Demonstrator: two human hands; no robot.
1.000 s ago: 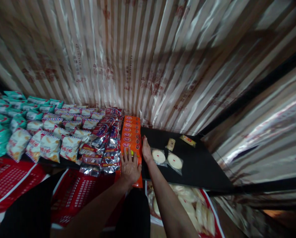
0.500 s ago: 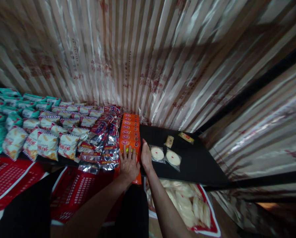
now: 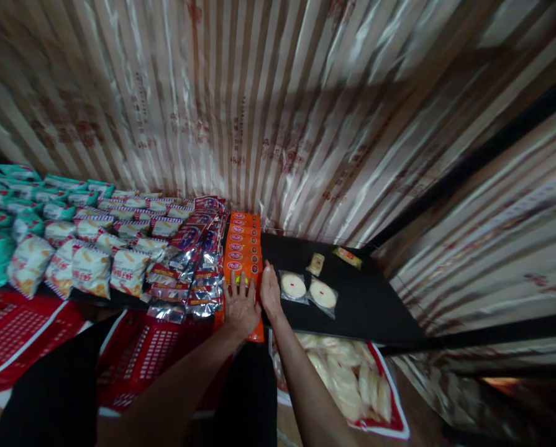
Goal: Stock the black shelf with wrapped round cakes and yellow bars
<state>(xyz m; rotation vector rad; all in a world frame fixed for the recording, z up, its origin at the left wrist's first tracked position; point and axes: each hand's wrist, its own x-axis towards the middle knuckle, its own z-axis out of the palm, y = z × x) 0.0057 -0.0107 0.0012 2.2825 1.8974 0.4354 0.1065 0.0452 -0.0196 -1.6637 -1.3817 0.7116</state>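
Here, the left hand (image 3: 243, 308) lies open and flat on the near end of the overlapping orange packets (image 3: 243, 239); the right hand (image 3: 271, 293) stands extended along their right edge, close by, neither gripping. Dark red-and-silver packets (image 3: 189, 236) and white snack bags (image 3: 91, 270) lie leftward. Rightward, two round wrapped cakes (image 3: 293, 285) rest on the black table (image 3: 371, 304), above a red basket (image 3: 397, 406).
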